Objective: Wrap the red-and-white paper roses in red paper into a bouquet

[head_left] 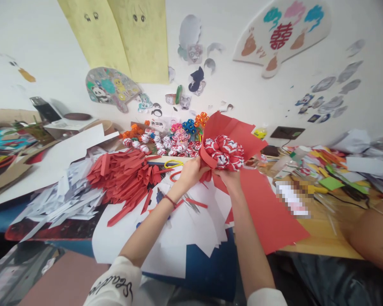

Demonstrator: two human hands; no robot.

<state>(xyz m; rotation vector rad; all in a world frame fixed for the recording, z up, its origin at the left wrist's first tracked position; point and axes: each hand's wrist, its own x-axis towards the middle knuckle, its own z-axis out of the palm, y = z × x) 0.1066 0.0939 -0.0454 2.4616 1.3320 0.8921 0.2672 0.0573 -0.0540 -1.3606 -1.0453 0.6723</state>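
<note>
A bouquet of red-and-white paper flowers [225,152], partly wrapped in red paper [232,126], is held up at the centre. My left hand [191,172] closes round the left side of the wrapping near its base. At the lower right of the flowers, my right hand [229,177] is wrapped round the base, its fingers partly hidden behind the bouquet. Below my hands lie white paper sheets [185,229], and a large red sheet [266,212] spreads to the right of my right forearm.
Red paper strips [124,174] and white strips [64,199] are heaped at left. Yellow-handled scissors [173,164] lie near my left hand. Small paper flowers [178,142] stand behind. Colourful scraps [325,170] cover the right table, with another person's arm [373,233] at the right edge.
</note>
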